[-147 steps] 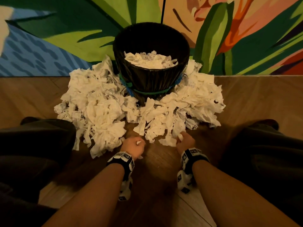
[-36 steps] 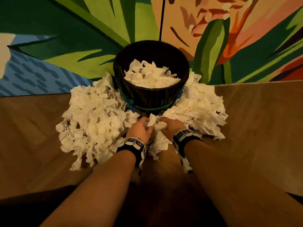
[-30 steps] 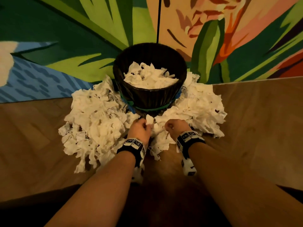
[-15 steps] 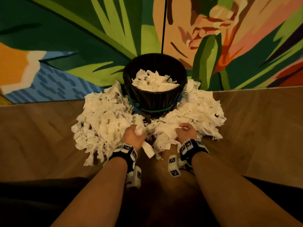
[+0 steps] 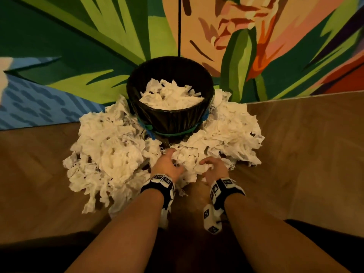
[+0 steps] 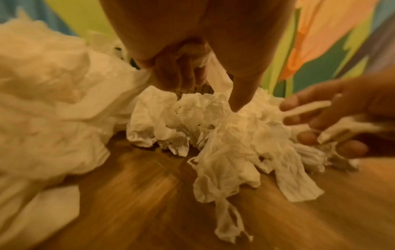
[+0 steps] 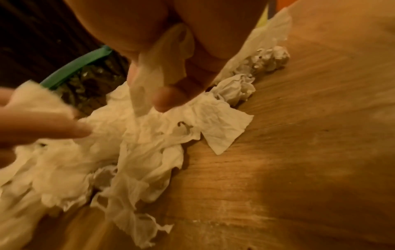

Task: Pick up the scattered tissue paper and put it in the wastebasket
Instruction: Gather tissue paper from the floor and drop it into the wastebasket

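Wooden floor (image 5: 305, 154) meets a bright painted leaf mural behind; your task's thing, the crumpled white tissue paper (image 5: 110, 154), lies heaped on that floor all round the black woven wastebasket (image 5: 171, 119), thickest to its left and right, with more already inside. It looks feather-light, soft and easily torn, so gather loose bunches from the near edge in front of the wastebasket. Your left hand (image 5: 167, 164) has its fingers (image 6: 179, 74) curled into tissue there; your right hand (image 5: 213, 168), just beside it, pinches a strip of tissue.
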A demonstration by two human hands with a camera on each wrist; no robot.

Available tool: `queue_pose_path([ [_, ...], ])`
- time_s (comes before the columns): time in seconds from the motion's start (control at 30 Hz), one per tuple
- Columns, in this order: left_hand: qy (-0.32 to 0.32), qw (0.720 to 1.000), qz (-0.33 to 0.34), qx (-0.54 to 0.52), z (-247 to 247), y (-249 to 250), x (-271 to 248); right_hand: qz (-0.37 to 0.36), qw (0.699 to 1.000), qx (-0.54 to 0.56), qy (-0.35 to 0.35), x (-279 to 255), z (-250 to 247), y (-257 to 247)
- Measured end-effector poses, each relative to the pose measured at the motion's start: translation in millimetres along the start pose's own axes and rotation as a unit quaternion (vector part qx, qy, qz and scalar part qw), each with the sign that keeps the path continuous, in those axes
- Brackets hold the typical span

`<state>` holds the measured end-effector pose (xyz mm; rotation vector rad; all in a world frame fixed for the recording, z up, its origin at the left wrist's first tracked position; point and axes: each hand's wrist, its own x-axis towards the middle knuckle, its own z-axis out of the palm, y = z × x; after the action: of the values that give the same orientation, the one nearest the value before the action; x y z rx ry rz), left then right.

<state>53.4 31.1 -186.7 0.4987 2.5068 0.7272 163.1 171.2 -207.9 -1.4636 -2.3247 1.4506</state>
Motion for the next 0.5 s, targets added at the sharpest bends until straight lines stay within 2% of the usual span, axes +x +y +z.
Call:
queue_pose_path([
  [0.1,-0.007,0.995,0.011,0.094,4,1,12,-0.071,0.989,-0.100,-0.079,-3,6,-1],
  [0.2,0.018,0.997,-0.005,0.075,4,1,20,-0.083,0.969,-0.165,-0.166,-7,10,-8],
  [0.27,0.027,0.999,0.000,0.034,3,1,19,-0.087,0.960,-0.190,-0.185,-8,13,-11],
  [0.37,0.034,0.999,0.004,-0.034,0,0,10,-0.096,0.973,-0.158,-0.136,-10,10,-13],
  [0.5,0.065,0.986,-0.051,-0.144,-14,-12,-5,-0.038,0.999,0.001,-0.014,-6,-1,-14],
])
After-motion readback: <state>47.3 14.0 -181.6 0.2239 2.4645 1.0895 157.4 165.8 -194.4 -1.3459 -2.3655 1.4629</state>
